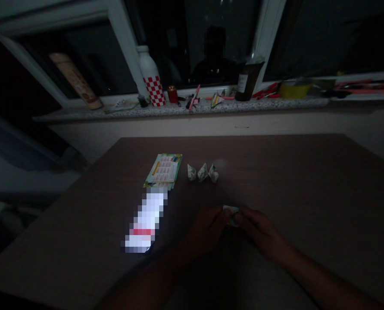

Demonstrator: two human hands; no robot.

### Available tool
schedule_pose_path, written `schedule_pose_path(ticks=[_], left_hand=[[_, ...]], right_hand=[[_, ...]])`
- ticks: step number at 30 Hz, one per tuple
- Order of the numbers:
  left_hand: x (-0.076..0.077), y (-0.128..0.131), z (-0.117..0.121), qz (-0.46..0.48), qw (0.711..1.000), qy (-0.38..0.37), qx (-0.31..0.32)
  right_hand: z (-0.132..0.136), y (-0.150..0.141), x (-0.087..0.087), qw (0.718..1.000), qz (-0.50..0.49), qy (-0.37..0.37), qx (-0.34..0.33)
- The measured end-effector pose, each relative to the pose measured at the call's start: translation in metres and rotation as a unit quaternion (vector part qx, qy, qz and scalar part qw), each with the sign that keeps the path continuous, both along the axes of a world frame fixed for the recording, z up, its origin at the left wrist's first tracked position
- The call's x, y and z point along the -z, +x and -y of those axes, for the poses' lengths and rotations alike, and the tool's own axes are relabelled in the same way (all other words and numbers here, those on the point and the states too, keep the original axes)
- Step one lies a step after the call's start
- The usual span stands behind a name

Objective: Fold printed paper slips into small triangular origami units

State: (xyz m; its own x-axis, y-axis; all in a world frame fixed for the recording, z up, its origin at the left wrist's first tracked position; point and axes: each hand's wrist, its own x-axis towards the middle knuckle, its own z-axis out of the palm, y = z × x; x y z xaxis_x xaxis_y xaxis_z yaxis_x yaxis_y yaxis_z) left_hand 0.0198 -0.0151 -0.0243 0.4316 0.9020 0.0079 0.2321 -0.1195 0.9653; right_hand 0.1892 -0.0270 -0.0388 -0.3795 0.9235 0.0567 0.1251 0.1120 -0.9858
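A small piece of folded printed paper (231, 210) is pinched between my two hands, low over the middle of the table. My left hand (207, 224) grips its left side, and my right hand (258, 226) grips its right side. Both thumbs press on top of the paper; the fingers beneath are hard to see in the dim light. Beyond my hands, three small folded paper pieces (203, 173) stand in a row. To their left lies a stack of printed paper sheets (163, 170).
A lit phone (146, 219), its screen blurred out, lies left of my hands on the wooden table (291, 181). Along the windowsill stand a checkered bottle (152, 82), a tilted tumbler (77, 82), a small jar (172, 94), a dark cup (246, 84) and yellow tape (295, 90).
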Motion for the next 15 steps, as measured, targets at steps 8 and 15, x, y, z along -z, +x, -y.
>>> schedule_pose_path(ticks=[8,15], left_hand=[[0.0051,0.0004,-0.0003,0.011,1.0,-0.006,0.004],[0.0018,0.0003,0.0005,-0.011,0.997,0.07,-0.015]], right_hand=[[0.0035,-0.0003,-0.0022,0.995,0.068,0.066,0.013],[0.0042,-0.0035,-0.0063,0.989,0.084,0.114,0.037]])
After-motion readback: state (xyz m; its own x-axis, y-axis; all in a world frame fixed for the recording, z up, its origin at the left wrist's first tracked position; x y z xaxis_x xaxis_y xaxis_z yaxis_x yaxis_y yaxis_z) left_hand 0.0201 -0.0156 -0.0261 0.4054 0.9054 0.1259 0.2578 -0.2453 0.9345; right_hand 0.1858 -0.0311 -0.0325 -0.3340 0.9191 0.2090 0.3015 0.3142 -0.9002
